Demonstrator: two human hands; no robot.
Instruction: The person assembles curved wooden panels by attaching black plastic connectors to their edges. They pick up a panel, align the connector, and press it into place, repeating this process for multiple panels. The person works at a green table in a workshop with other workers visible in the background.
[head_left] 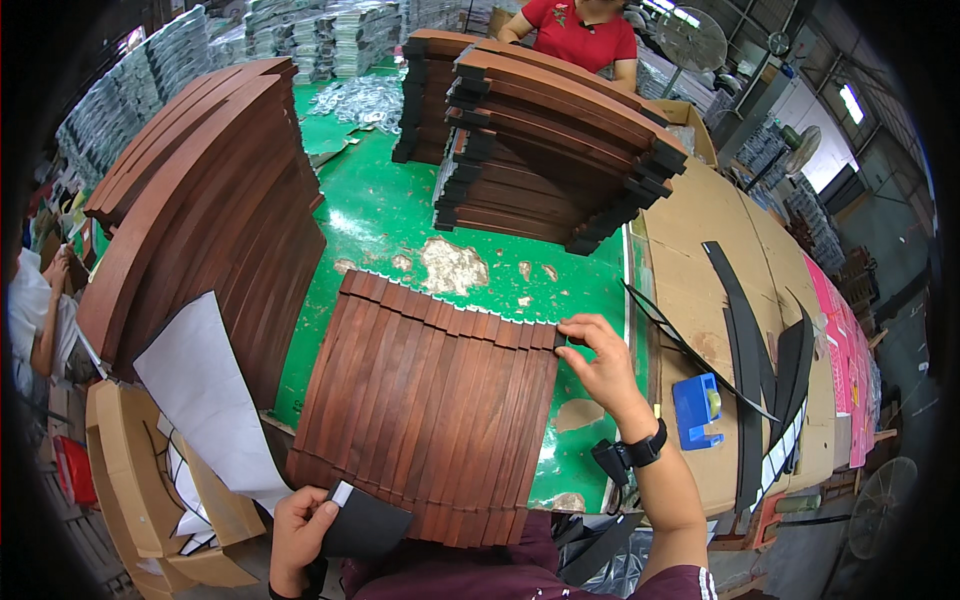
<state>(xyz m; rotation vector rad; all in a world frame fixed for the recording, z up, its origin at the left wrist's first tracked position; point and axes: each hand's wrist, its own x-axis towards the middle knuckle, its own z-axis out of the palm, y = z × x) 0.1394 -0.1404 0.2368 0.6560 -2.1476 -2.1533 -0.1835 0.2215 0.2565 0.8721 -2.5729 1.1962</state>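
Observation:
A row of reddish-brown wooden slats point(420, 410) stands side by side on the green tabletop point(360, 220) in front of me. My left hand point(303, 530) is closed on a black foam sheet point(368, 522) with a white strip along one edge, by the row's near left corner. A pale grey-white sheet point(210, 390) rises behind that hand; its lower end meets the fingers. At the far right corner of the row, my right hand point(602, 365) pinches a small black piece point(560, 340) against the end of the last slat. Its thumb and forefinger partly cover the piece.
Tall slat stacks stand at the left point(215, 190) and far side point(560, 130), the far one with black ends. On cardboard point(690, 230) at the right lie black foam strips point(745, 390) and a blue tape dispenser point(697, 412). An open carton point(125, 480) is lower left. A person in red point(580, 40) is beyond.

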